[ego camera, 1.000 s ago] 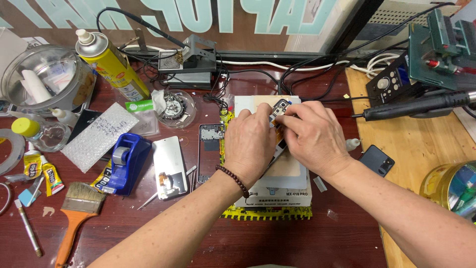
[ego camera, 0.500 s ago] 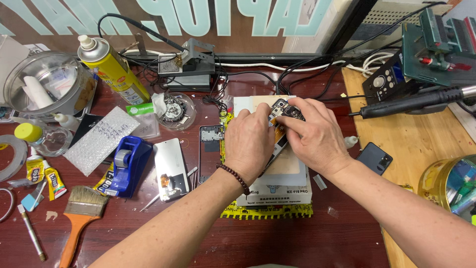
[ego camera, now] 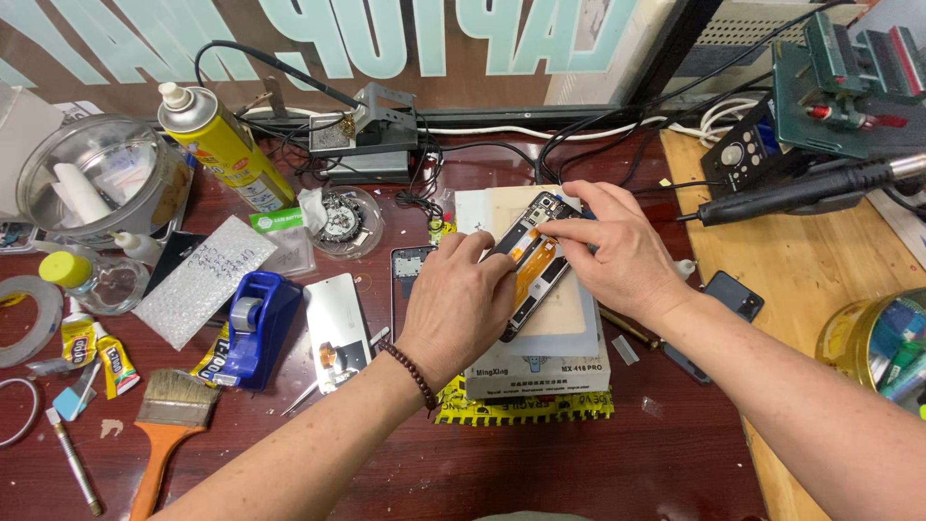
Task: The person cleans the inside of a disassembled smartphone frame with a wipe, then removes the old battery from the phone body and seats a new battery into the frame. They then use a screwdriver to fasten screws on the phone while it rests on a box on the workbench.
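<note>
An opened phone (ego camera: 533, 262) with orange flex cables showing lies tilted on a pale heating pad (ego camera: 569, 323) at the table's middle. My left hand (ego camera: 458, 304) rests on its lower left edge, fingers curled against the frame. My right hand (ego camera: 612, 253) grips the upper right side, thumb and forefinger pinching the frame near the top. A second phone frame (ego camera: 409, 273) lies flat just left of my left hand. Beside it is a white back cover (ego camera: 337, 330).
At the left stand a yellow spray can (ego camera: 222, 145), a glass bowl (ego camera: 101, 183), a blue tape dispenser (ego camera: 253, 328), glue tubes (ego camera: 96, 352) and a brush (ego camera: 164, 425). A hot-air handle (ego camera: 801, 191) and its station (ego camera: 748, 154) sit right, with a small dark phone (ego camera: 733, 294) on wood.
The phone has been turned and lifted slightly on the pad, showing more of its orange insides. My right hand shifted up along its right edge; my left hand slid lower.
</note>
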A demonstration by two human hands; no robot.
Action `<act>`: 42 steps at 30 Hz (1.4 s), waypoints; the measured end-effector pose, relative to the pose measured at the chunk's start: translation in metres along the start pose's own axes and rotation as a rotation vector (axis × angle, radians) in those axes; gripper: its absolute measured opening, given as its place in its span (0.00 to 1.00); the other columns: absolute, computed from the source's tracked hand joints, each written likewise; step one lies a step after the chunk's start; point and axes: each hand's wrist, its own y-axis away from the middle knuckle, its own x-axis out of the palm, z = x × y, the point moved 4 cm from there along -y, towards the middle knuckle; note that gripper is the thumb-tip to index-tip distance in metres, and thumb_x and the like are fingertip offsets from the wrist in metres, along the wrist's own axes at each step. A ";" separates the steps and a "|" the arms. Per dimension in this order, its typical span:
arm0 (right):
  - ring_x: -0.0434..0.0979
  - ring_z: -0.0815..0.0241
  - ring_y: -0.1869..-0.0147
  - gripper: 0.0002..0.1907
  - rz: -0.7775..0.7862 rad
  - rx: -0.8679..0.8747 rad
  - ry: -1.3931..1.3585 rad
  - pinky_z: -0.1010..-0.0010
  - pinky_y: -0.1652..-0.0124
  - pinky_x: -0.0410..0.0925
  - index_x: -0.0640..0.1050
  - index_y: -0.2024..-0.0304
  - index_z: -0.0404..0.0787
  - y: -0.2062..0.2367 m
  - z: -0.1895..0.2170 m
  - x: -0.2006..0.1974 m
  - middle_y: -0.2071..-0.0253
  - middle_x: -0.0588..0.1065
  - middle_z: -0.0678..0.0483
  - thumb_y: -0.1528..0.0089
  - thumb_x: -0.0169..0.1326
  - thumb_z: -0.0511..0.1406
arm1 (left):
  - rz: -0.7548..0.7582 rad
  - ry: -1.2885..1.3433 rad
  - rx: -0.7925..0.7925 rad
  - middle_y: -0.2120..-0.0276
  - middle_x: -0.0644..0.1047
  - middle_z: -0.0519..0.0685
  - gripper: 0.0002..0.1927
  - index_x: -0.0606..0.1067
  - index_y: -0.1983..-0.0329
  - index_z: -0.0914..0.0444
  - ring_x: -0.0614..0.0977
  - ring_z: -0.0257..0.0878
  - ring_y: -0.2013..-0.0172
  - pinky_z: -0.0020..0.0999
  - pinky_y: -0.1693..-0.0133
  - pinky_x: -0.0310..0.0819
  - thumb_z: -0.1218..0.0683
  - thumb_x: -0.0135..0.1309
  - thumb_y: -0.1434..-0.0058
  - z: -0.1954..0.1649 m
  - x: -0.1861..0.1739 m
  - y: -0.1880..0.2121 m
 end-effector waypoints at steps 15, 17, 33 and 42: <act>0.69 0.45 0.34 0.16 0.027 0.052 -0.034 0.59 0.38 0.64 0.85 0.53 0.48 0.002 0.001 0.003 0.39 0.73 0.47 0.41 0.56 0.29 | 0.098 -0.049 0.040 0.69 0.74 0.54 0.11 0.82 0.58 0.60 0.76 0.51 0.62 0.47 0.62 0.73 0.53 0.54 0.39 0.003 0.008 -0.023; 0.69 0.45 0.34 0.16 0.022 0.052 -0.041 0.59 0.38 0.64 0.85 0.53 0.48 0.003 0.000 0.003 0.39 0.73 0.47 0.41 0.56 0.29 | 0.102 -0.067 0.059 0.68 0.74 0.54 0.12 0.82 0.56 0.60 0.76 0.51 0.62 0.47 0.62 0.73 0.53 0.55 0.40 0.003 0.010 -0.025; 0.76 0.51 0.35 0.14 0.059 0.327 -0.366 0.63 0.41 0.68 0.82 0.50 0.47 0.000 -0.022 0.014 0.37 0.74 0.51 0.37 0.53 0.31 | 0.173 -0.152 0.138 0.64 0.75 0.53 0.16 0.77 0.51 0.57 0.78 0.50 0.62 0.47 0.66 0.75 0.45 0.55 0.36 0.007 0.014 -0.037; 0.77 0.50 0.39 0.15 0.100 0.304 -0.240 0.64 0.44 0.70 0.83 0.51 0.48 -0.002 -0.011 0.014 0.36 0.73 0.50 0.38 0.53 0.31 | 0.268 -0.134 0.068 0.63 0.75 0.54 0.23 0.77 0.50 0.59 0.78 0.51 0.62 0.46 0.66 0.77 0.39 0.55 0.37 0.003 0.011 -0.038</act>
